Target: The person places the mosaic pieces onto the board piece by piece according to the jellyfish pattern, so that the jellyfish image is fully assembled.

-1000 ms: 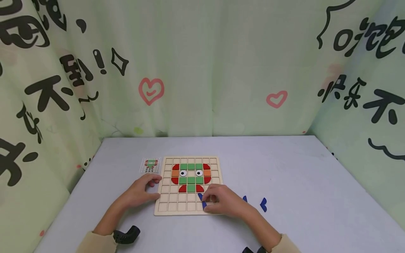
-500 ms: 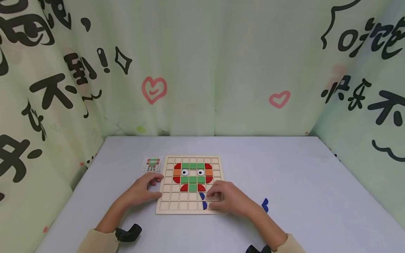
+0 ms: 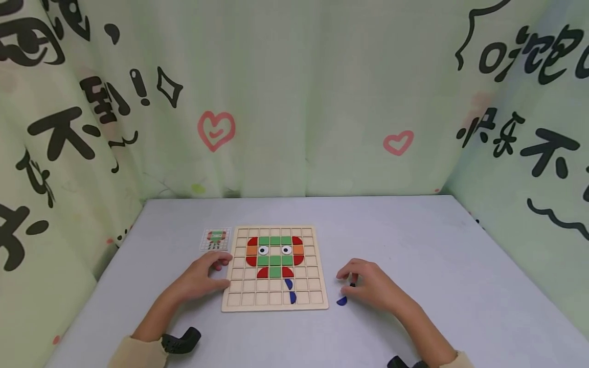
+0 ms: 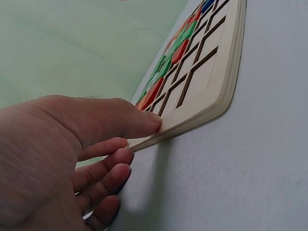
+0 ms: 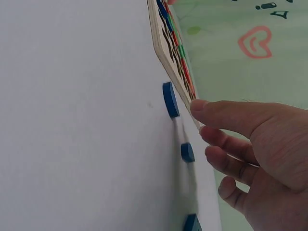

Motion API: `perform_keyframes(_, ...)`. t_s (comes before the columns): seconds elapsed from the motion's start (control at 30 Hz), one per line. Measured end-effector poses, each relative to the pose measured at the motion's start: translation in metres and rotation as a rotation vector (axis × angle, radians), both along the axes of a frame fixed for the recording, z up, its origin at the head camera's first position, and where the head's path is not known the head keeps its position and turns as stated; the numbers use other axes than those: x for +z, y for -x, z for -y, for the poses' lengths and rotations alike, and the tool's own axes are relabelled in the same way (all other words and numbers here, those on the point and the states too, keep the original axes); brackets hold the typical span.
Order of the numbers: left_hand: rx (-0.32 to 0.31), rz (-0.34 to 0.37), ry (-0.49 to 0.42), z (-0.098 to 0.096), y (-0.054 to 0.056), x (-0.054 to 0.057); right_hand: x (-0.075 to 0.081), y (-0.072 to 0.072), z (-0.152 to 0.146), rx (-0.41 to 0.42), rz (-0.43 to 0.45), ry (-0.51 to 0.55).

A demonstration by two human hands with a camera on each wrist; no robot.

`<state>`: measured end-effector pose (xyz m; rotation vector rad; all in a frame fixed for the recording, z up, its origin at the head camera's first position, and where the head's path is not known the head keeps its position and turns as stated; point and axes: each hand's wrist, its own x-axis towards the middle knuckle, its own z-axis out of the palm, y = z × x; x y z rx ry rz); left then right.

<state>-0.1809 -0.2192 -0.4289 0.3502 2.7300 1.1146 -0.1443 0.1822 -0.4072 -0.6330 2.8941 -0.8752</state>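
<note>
A square wooden grid board (image 3: 245,300) lies mid-table, with red, green and orange tiles and two round eye tiles forming a face. Below the face two blue rounded pieces sit on the grid, an upper blue piece (image 3: 288,283) and a lower blue piece (image 3: 293,297). My left hand (image 3: 201,278) touches the board's left edge with thumb and fingertips spread along it. Off the board's right side, my right hand (image 3: 375,286) hovers low, thumb and fingers apart. Loose blue pieces lie beneath it, including a blue half-round (image 3: 341,301) and a smaller blue piece (image 5: 187,152).
A small printed card (image 3: 215,239) showing a coloured figure lies beside the board's upper left corner. Another blue piece (image 5: 192,223) shows at the bottom of the right wrist view. A pale curtain (image 3: 276,102) with lettering and hearts surrounds the white table (image 3: 391,230).
My right hand has moved right, from above the board's lower right to the loose blue pieces beside it. Both blue pieces on the grid are now uncovered. My left hand stays at the edge.
</note>
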Motion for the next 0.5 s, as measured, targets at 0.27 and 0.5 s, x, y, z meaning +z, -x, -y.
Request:
perform_keyframes(0.27, -0.014, -0.013, -0.013, 0.002, 0.001, -0.002, 0.0, -0.002, -0.021, -0.054, -0.001, -0.03)
perform_keyframes(0.5, -0.015, -0.008, -0.01, 0.002, 0.0, -0.001, -0.004, -0.002, -0.021, -0.061, 0.022, -0.022)
